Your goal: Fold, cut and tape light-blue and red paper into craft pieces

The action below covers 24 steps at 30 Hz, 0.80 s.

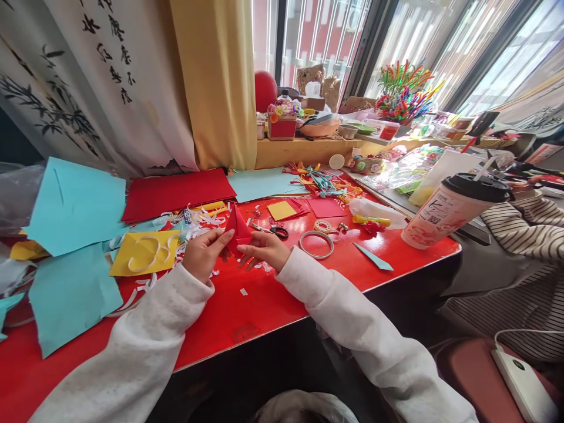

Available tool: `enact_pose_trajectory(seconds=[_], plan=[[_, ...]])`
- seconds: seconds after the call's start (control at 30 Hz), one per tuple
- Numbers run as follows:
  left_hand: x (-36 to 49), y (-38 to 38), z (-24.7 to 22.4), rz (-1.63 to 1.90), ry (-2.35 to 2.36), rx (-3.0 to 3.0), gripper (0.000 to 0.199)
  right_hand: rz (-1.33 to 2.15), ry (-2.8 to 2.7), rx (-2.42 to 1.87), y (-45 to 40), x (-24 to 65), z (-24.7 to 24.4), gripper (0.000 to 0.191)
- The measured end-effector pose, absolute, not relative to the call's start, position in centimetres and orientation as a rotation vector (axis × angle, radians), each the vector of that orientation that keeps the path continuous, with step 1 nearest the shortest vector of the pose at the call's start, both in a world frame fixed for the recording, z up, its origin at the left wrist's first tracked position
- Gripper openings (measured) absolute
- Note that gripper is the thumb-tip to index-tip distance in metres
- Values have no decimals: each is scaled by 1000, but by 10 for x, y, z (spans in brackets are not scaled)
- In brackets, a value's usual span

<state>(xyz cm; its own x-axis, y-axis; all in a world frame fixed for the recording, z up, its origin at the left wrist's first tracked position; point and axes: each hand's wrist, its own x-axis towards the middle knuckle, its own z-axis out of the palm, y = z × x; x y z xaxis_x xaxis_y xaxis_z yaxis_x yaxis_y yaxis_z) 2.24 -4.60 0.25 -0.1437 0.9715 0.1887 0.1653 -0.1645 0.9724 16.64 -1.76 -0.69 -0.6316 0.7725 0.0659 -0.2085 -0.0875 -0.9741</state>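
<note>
A folded red paper (238, 224) with a pointed top is held up over the red table (268, 305). My left hand (205, 254) pinches its left side between thumb and fingers. On its lower right side, my right hand (268, 249) grips the edge with thumb and fingers. Black-handled scissors (278, 232) lie just behind my right hand. White paper scraps (244, 292) are scattered under and around both hands. Farther back are a yellow paper square (281, 211) and a red paper square (326, 207).
Light blue sheets (74, 294) and a yellow sheet (145, 252) lie left. At right are a tape roll (316, 244), a glue stick (371, 221), a blue paper piece (372, 257) and a tall cup (449, 211). A person in striped sleeves (524, 229) sits far right.
</note>
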Motion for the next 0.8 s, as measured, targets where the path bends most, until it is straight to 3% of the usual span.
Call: enact_pose_trajectory(seconds=[0.8], plan=[[20,-41,-1,1122,1320,1294,24,1745,-1301,-707,-7,157,-20,34]])
